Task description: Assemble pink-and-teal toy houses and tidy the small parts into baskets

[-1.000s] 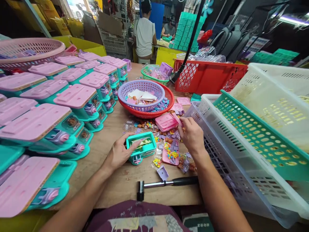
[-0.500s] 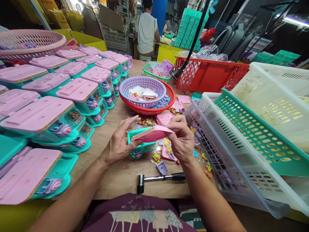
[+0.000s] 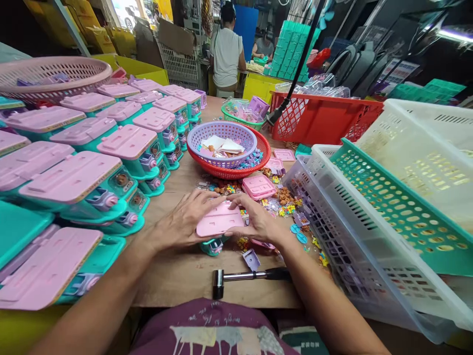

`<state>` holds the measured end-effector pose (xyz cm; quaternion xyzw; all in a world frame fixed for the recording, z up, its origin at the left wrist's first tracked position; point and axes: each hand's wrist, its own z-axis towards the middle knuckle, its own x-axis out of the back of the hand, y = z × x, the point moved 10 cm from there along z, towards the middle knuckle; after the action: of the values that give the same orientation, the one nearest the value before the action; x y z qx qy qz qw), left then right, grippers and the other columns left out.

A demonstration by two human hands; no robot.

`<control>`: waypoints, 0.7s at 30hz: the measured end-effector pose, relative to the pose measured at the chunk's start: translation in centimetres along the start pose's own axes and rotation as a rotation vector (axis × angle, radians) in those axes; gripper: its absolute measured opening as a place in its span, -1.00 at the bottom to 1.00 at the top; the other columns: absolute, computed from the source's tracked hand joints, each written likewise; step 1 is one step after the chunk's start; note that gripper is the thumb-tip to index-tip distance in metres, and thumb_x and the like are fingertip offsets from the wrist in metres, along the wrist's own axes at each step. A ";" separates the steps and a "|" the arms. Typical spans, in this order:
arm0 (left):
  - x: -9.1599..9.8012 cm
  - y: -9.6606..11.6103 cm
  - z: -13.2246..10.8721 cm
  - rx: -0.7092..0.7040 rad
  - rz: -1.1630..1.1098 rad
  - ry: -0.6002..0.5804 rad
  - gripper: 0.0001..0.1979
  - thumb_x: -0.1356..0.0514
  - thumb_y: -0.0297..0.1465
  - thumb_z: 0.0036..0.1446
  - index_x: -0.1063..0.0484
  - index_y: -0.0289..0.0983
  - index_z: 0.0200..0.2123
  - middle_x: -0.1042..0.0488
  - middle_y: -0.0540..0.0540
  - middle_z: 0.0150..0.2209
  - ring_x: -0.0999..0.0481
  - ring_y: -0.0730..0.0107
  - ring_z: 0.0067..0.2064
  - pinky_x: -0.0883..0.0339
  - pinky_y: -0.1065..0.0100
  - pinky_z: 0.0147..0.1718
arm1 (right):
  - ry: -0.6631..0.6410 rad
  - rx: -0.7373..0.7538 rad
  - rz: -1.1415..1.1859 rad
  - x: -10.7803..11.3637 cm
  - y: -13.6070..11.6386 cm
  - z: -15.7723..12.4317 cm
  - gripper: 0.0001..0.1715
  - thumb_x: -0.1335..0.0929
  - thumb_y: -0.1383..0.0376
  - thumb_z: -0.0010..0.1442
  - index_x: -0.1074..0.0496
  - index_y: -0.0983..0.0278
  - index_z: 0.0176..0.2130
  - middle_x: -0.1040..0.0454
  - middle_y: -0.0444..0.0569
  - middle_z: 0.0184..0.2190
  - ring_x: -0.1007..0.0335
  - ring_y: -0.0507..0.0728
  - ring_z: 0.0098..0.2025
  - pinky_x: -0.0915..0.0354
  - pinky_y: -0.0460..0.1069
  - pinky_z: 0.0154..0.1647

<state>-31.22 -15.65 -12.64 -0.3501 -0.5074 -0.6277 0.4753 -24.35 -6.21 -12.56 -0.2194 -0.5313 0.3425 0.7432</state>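
A pink plastic lid (image 3: 219, 220) lies over a small teal toy box (image 3: 211, 247), whose front end shows below the lid's near edge. My left hand (image 3: 186, 218) grips the lid along its left side, fingers over the far edge. On the other side my right hand (image 3: 257, 220) holds it, with the thumb at the near right corner and bent fingers at the far edge. Whether the lid is seated all round is hidden by my hands. A hammer (image 3: 236, 276) with a black head lies on the table in front of the box, and a small lilac part (image 3: 252, 259) is beside it.
Stacked teal boxes with pink lids (image 3: 127, 141) fill the left. Ahead stand a lilac basket (image 3: 221, 160) inside a red one (image 3: 264, 157). More pink lids (image 3: 258, 187) and loose small pieces (image 3: 286, 196) lie to the right, beside white crates (image 3: 332, 217). A person (image 3: 226, 54) is at the back.
The lid was tilted up in my right hand above the open box. It has come down flat over the box, and my left hand has closed onto its side.
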 end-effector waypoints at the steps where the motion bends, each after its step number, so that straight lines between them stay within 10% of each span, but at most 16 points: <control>1: 0.1 0.1 -0.2 -0.020 -0.055 -0.012 -0.24 -0.20 -0.14 0.19 0.01 -0.16 0.37 -0.23 -0.26 0.24 -0.22 0.03 0.24 -0.21 -0.03 0.18 | -0.007 0.001 0.006 -0.3 0.2 0.0 -0.34 -0.48 0.03 0.11 -0.25 0.24 0.07 -0.34 0.13 0.11 -0.29 0.20 0.14 -0.28 0.17 0.17; 7: -0.7 -0.1 -1.6 0.052 -0.170 -0.112 0.15 -0.37 -0.06 -0.05 0.28 -0.17 0.42 0.02 -0.26 0.40 -0.04 -0.03 0.38 -0.05 -0.05 0.32 | -0.099 0.078 -0.071 -0.5 0.1 0.1 -0.15 -0.45 0.06 0.17 -0.12 0.23 0.30 -0.26 0.17 0.20 -0.22 0.24 0.23 -0.23 0.19 0.25; 21: -0.6 -0.6 -4.0 0.176 -0.326 0.112 0.15 -0.39 -0.31 -0.06 0.31 -0.18 0.41 -0.10 -0.30 0.30 -0.15 -0.03 0.32 -0.12 -0.05 0.29 | -0.265 0.283 -0.145 -2.6 -1.0 2.5 -0.12 -0.44 -0.06 0.14 -0.20 0.26 0.28 -0.32 0.19 0.12 -0.28 0.26 0.12 -0.31 0.22 0.11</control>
<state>-31.48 -19.34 -14.30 -0.1847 -0.5830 -0.6681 0.4237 -26.91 -8.88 -12.73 -0.0270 -0.5854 0.3853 0.7128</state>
